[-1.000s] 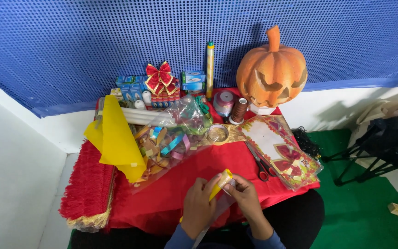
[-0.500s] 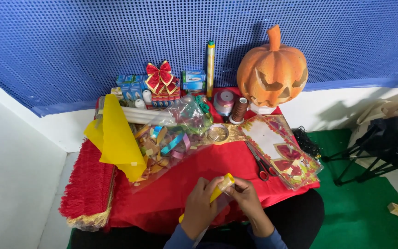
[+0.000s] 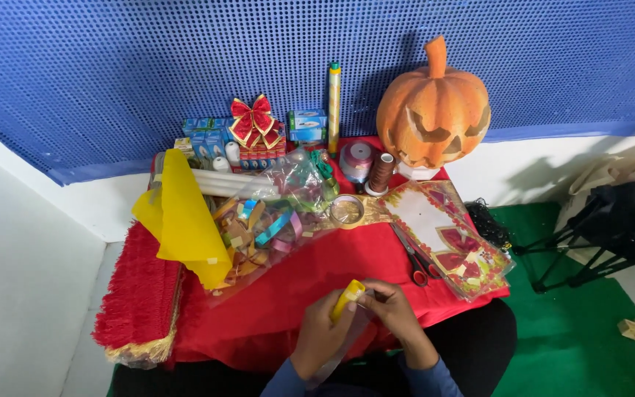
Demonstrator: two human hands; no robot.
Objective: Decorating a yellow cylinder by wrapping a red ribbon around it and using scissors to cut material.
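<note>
Both hands' grip is tight on a yellow ribbon (image 3: 348, 298): left hand (image 3: 319, 334) below, right hand (image 3: 391, 312) beside, over the red table (image 3: 310, 268).

A blue perforated wall (image 3: 112, 73) above white ledge (image 3: 553, 158); green floor (image 3: 582, 345) at 4 o'clock, red-draped worktop (image 3: 288, 294) centre.

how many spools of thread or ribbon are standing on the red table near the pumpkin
2. A pinkish-grey ribbon spool and a brown thread spool stand side by side just left of the pumpkin. More may be hidden in the clear bag.
</note>
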